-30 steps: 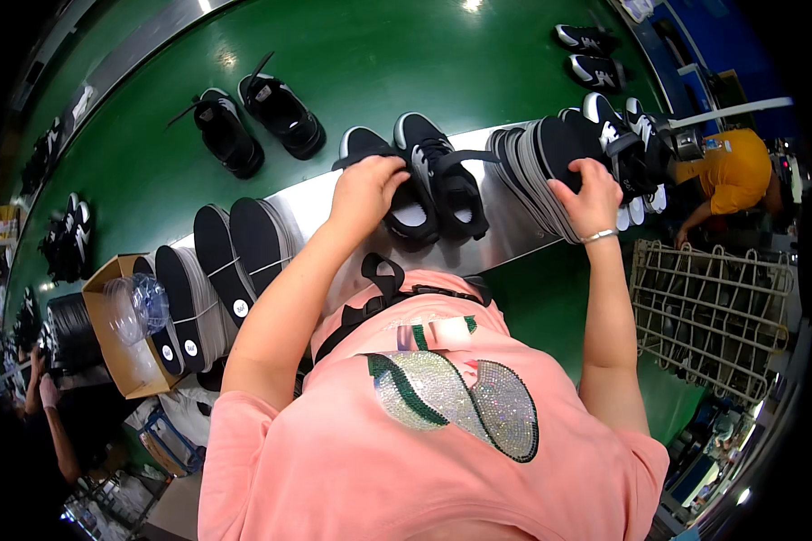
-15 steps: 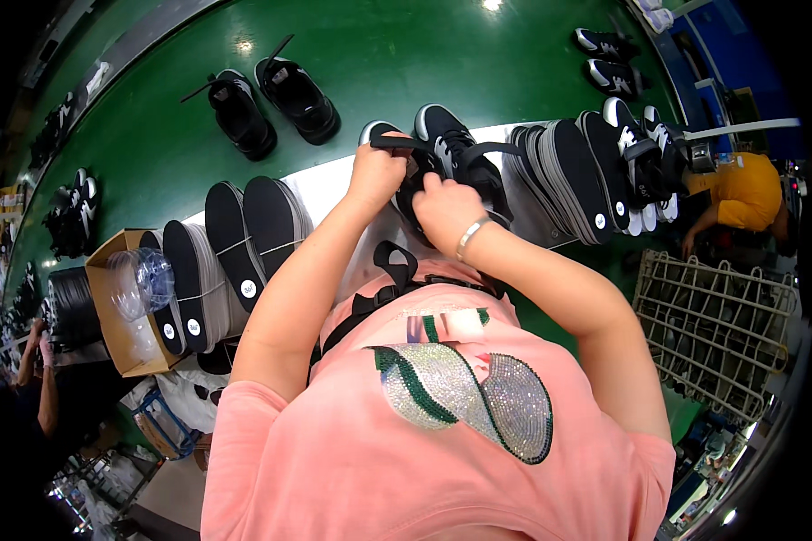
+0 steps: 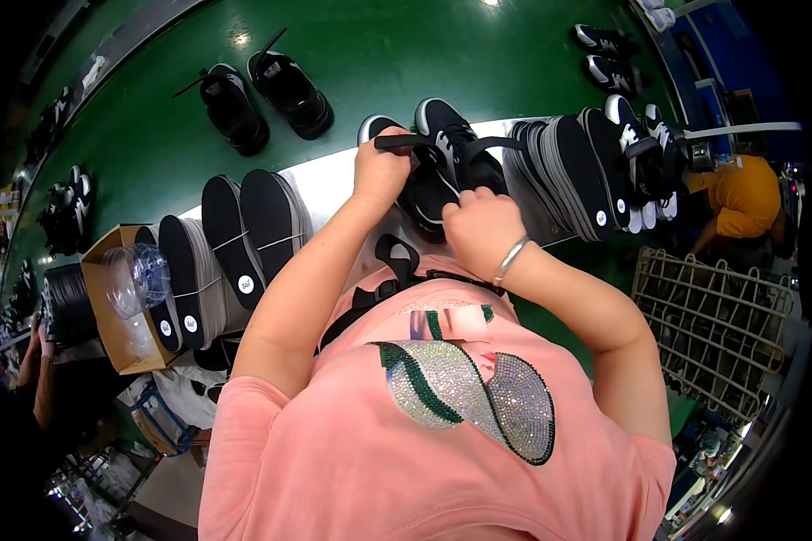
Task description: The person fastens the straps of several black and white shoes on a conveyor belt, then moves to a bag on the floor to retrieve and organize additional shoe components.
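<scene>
A pair of black sneakers with silver-grey toes stands before me on a pale board (image 3: 329, 185). My left hand (image 3: 382, 171) is closed around the tongue and strap area of the left sneaker (image 3: 419, 203), and a black strap (image 3: 406, 142) sticks out past its fingers. My right hand (image 3: 485, 227) is pinched at that sneaker's opening. A thin pale strip (image 3: 448, 183) runs from inside the shoe to its fingertips; its kind is unclear. The right sneaker (image 3: 444, 122) stands alongside, its strap (image 3: 501, 142) folded out, partly behind my right hand.
Stacked black insoles (image 3: 559, 171) stand at the right; banded insole bundles (image 3: 235, 225) stand left. A cardboard box (image 3: 108, 311) holds clear plastic pieces. Two black shoes (image 3: 289, 95) sit on the green surface (image 3: 388, 50). A wire rack (image 3: 708, 325) and a person in yellow (image 3: 749, 198) are at right.
My right hand has drawn back from inside the left sneaker, rightward and toward me, and the pale strip now shows stretched from the shoe. My left hand keeps its hold.
</scene>
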A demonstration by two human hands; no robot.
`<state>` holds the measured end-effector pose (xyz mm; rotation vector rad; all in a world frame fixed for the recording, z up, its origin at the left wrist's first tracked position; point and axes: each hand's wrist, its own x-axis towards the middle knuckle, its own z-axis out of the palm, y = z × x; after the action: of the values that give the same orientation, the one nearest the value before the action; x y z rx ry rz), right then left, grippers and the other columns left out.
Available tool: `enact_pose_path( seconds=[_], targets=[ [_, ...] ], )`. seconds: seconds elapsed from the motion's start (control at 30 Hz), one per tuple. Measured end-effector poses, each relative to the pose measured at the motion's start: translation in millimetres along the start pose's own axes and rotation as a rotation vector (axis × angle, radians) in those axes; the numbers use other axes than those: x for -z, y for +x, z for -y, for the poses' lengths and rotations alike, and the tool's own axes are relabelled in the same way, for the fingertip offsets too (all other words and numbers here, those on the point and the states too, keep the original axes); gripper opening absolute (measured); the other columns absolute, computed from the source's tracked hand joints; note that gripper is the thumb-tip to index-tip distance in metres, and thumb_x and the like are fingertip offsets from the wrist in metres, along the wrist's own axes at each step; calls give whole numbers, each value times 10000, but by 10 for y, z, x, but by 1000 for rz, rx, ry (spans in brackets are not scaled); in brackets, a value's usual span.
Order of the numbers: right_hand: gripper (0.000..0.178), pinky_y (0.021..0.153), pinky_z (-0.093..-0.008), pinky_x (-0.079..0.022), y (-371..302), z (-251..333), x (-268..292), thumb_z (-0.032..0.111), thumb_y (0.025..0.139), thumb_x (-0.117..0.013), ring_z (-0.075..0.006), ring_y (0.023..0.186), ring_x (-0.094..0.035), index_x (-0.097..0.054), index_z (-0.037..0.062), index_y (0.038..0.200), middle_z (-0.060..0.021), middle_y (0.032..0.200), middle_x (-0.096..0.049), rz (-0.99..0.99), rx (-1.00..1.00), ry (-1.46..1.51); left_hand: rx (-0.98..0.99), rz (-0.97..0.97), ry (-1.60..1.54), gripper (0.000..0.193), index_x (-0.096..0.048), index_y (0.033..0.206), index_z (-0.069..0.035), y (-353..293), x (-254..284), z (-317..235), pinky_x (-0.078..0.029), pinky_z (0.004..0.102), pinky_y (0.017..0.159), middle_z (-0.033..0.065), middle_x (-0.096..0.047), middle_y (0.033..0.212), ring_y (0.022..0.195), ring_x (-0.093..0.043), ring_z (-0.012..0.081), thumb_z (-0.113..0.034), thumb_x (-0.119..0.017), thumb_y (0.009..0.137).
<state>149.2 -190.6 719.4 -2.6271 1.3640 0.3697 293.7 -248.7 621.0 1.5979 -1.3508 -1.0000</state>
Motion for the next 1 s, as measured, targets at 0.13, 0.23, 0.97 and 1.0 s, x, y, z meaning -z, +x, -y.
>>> enact_pose_path(
  seconds=[0.13,0.23,0.97,1.0],
  targets=[
    [121,592,-326,-508,296,51,-297,119,669,-569,-242,776,-582,-613,52,759,-104,799,-592,-59,73,6,-30,28,9,123,-620,822,-69,-9,27,-33,-460,319,623,138,-615,712,672,-595,273,-82,-540,730],
    [115,594,-343,-511,464,70,-535,99,657,-573,-248,754,-583,-613,44,750,-110,798,-592,-95,97,15,46,3,-53,130,-621,810,-59,-32,15,-54,-456,308,604,136,-613,701,655,-595,254,-56,-539,708],
    [228,722,-294,-490,861,76,-335,113,679,-632,-235,889,-612,-662,68,901,-89,951,-636,561,-95,-1,-55,38,67,141,-609,840,-16,-20,85,-40,-444,282,618,134,-611,709,644,-580,205,-135,-544,803],
    [225,712,-292,-492,848,64,-358,111,682,-622,-234,887,-613,-662,67,899,-90,941,-638,566,-20,-40,-50,41,80,146,-608,837,-15,-24,91,-55,-445,283,618,135,-611,710,643,-580,209,-143,-545,806]
  ],
)
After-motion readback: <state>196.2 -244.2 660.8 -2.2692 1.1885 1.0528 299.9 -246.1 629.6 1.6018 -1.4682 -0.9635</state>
